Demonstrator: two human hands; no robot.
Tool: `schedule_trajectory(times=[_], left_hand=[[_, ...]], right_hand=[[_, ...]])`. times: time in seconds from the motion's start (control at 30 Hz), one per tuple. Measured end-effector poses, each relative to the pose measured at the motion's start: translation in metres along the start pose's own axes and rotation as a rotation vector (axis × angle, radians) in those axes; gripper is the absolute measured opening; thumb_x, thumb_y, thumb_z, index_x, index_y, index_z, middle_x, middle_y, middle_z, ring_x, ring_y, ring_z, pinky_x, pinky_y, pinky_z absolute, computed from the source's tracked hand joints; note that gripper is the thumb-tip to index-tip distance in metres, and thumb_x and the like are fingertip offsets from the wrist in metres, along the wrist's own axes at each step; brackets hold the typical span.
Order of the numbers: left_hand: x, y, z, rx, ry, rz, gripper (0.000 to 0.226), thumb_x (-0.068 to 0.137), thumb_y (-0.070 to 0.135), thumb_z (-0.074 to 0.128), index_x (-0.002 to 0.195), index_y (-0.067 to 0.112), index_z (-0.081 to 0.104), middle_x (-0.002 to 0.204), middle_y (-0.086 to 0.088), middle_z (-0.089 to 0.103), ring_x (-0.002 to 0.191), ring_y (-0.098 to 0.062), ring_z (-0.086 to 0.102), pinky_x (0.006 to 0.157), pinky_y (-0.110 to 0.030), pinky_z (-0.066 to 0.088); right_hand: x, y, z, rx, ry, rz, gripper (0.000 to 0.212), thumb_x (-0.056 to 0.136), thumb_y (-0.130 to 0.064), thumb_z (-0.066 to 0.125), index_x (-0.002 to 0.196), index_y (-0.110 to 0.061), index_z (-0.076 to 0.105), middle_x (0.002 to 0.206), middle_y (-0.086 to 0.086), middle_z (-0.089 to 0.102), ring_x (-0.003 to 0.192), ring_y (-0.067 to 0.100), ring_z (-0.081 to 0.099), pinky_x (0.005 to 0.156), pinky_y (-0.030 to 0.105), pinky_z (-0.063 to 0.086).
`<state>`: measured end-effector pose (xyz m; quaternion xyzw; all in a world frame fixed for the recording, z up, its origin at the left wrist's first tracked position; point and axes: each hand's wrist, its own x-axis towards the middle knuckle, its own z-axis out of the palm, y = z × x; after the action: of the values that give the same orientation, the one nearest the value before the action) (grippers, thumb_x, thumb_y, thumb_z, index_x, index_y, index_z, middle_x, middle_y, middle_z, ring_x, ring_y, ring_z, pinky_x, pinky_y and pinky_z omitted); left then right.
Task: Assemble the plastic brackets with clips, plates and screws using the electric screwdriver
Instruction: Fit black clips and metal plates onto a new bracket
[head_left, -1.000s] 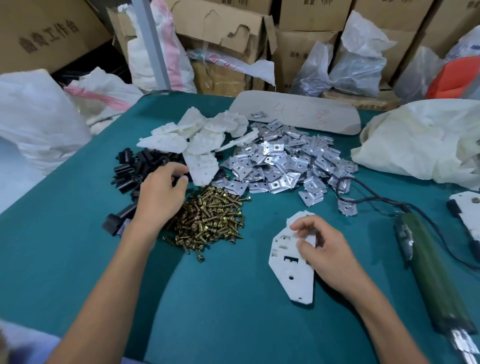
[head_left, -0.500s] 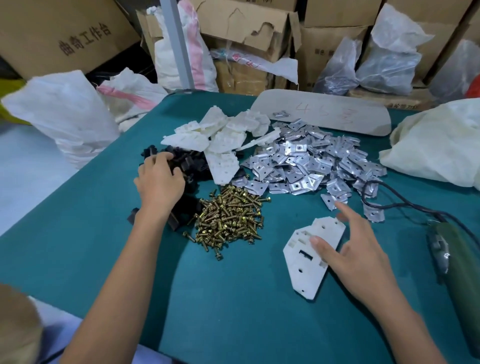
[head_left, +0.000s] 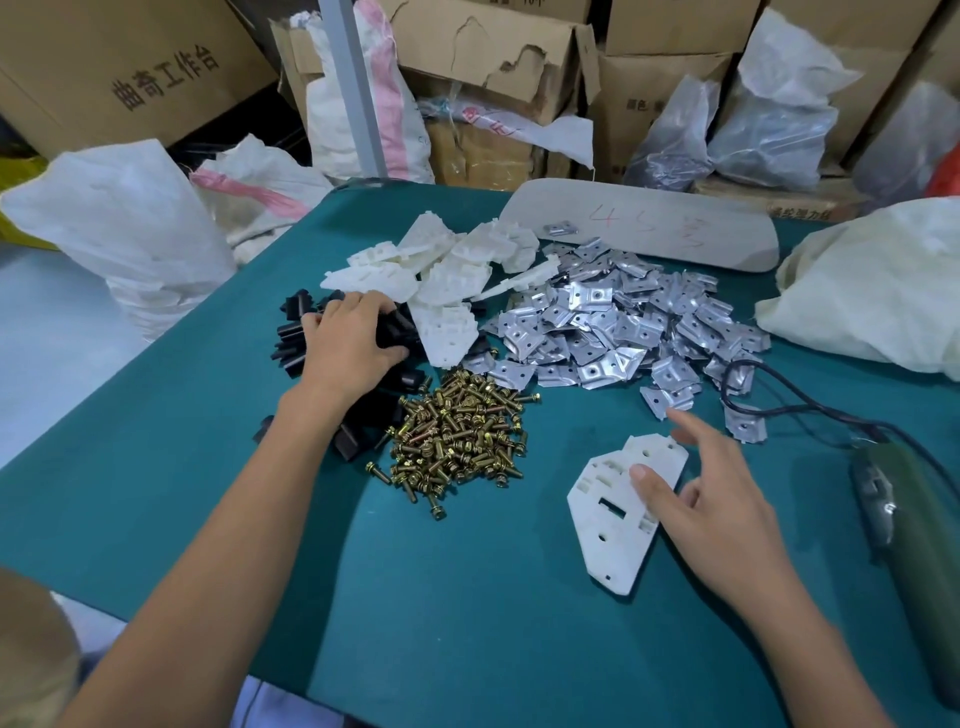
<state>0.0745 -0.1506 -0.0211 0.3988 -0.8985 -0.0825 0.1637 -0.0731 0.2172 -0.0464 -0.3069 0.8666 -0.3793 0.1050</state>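
One white plastic bracket (head_left: 610, 525) lies flat on the green table (head_left: 467, 634). My right hand (head_left: 711, 499) has its thumb on the bracket's right side, fingers spread, and the index finger points towards the heap of metal plates (head_left: 613, 322). My left hand (head_left: 348, 348) lies palm down on the pile of black clips (head_left: 293, 332), fingers curled into it; whether it holds one is hidden. Brass screws (head_left: 457, 441) are heaped between my arms. More white brackets (head_left: 447, 270) are piled behind the clips. The green electric screwdriver (head_left: 914, 535) lies at the right.
The screwdriver's black cable (head_left: 779, 389) loops over the nearest plates. A grey board (head_left: 649, 228) lies at the table's far edge and a white bag (head_left: 872, 291) at the right. Sacks (head_left: 119, 223) and cardboard boxes (head_left: 493, 62) stand around the table.
My left hand has slid from the screws' edge farther back over the black clips. My right hand's fingers have left the bracket and spread towards the plates, the thumb staying on it.
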Motion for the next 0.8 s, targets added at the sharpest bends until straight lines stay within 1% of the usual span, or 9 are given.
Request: schedule_trajectory(times=[0.17, 0.23, 0.33, 0.4, 0.5, 0.57, 0.63, 0.73, 0.8], left_hand=[[-0.003, 0.01, -0.002, -0.038, -0.007, 0.126, 0.052, 0.082, 0.034, 0.08, 0.124, 0.026, 0.051, 0.118, -0.004, 0.068, 0.112, -0.031, 0.053, 0.093, -0.043, 0.035], [-0.005, 0.011, -0.005, -0.087, 0.066, 0.115, 0.044, 0.084, 0.028, 0.077, 0.12, 0.028, 0.052, 0.103, -0.004, 0.07, 0.102, -0.03, 0.058, 0.088, -0.042, 0.04], [-0.006, 0.008, -0.01, -0.239, 0.112, 0.078, 0.041, 0.084, 0.022, 0.075, 0.114, 0.036, 0.052, 0.078, -0.001, 0.065, 0.083, -0.027, 0.062, 0.072, -0.04, 0.049], [-0.005, 0.006, -0.009, -0.267, 0.067, 0.075, 0.041, 0.084, 0.023, 0.075, 0.113, 0.039, 0.051, 0.082, 0.0, 0.066, 0.085, -0.026, 0.062, 0.072, -0.042, 0.052], [-0.004, 0.008, -0.002, -0.205, -0.025, 0.093, 0.042, 0.084, 0.026, 0.077, 0.116, 0.035, 0.052, 0.1, -0.002, 0.065, 0.103, -0.029, 0.056, 0.082, -0.043, 0.05], [-0.005, 0.012, 0.002, -0.176, -0.035, 0.115, 0.042, 0.084, 0.028, 0.078, 0.116, 0.033, 0.051, 0.097, -0.003, 0.065, 0.098, -0.029, 0.057, 0.078, -0.044, 0.05], [-0.006, 0.016, 0.002, -0.165, -0.035, 0.143, 0.041, 0.085, 0.03, 0.078, 0.116, 0.034, 0.052, 0.086, 0.001, 0.066, 0.087, -0.028, 0.06, 0.072, -0.042, 0.052], [-0.009, 0.019, -0.015, -0.191, -0.058, 0.068, 0.039, 0.083, 0.032, 0.08, 0.114, 0.038, 0.056, 0.081, 0.009, 0.069, 0.08, -0.022, 0.066, 0.07, -0.037, 0.053], [-0.014, 0.022, -0.034, -0.294, -0.044, 0.001, 0.038, 0.08, 0.032, 0.083, 0.106, 0.043, 0.058, 0.075, 0.011, 0.071, 0.076, -0.014, 0.068, 0.069, -0.032, 0.052]], right_hand=[[0.001, 0.0, 0.001, -0.029, -0.009, -0.008, 0.062, 0.085, -0.055, 0.069, 0.138, -0.056, 0.037, 0.131, -0.022, 0.045, 0.073, -0.001, 0.06, 0.09, 0.047, 0.051], [0.001, 0.001, 0.002, -0.005, -0.008, -0.023, 0.059, 0.085, -0.054, 0.068, 0.137, -0.054, 0.04, 0.131, -0.023, 0.048, 0.072, 0.001, 0.061, 0.085, 0.043, 0.051], [0.002, 0.003, 0.002, 0.041, 0.002, -0.023, 0.055, 0.087, -0.05, 0.067, 0.137, -0.053, 0.042, 0.131, -0.023, 0.049, 0.071, 0.003, 0.062, 0.083, 0.042, 0.052], [0.002, 0.004, 0.002, 0.052, -0.002, -0.018, 0.054, 0.089, -0.049, 0.066, 0.137, -0.052, 0.042, 0.13, -0.024, 0.049, 0.07, 0.003, 0.062, 0.084, 0.043, 0.052], [0.002, 0.004, 0.002, 0.055, -0.006, -0.018, 0.054, 0.09, -0.049, 0.066, 0.138, -0.051, 0.042, 0.129, -0.025, 0.049, 0.07, 0.003, 0.062, 0.086, 0.045, 0.052], [0.002, 0.005, 0.002, 0.058, -0.005, -0.018, 0.054, 0.09, -0.048, 0.066, 0.139, -0.051, 0.043, 0.129, -0.026, 0.049, 0.069, 0.003, 0.061, 0.086, 0.045, 0.052], [0.003, 0.005, 0.002, 0.063, -0.001, -0.02, 0.053, 0.091, -0.047, 0.067, 0.138, -0.051, 0.043, 0.128, -0.025, 0.05, 0.07, 0.003, 0.061, 0.085, 0.043, 0.052], [0.004, 0.007, 0.003, 0.077, 0.013, -0.036, 0.051, 0.09, -0.046, 0.067, 0.135, -0.053, 0.044, 0.127, -0.025, 0.051, 0.07, 0.003, 0.062, 0.08, 0.038, 0.05], [0.004, 0.008, 0.003, 0.111, 0.038, -0.051, 0.049, 0.09, -0.045, 0.067, 0.131, -0.057, 0.044, 0.125, -0.027, 0.05, 0.069, 0.006, 0.06, 0.074, 0.03, 0.047]])
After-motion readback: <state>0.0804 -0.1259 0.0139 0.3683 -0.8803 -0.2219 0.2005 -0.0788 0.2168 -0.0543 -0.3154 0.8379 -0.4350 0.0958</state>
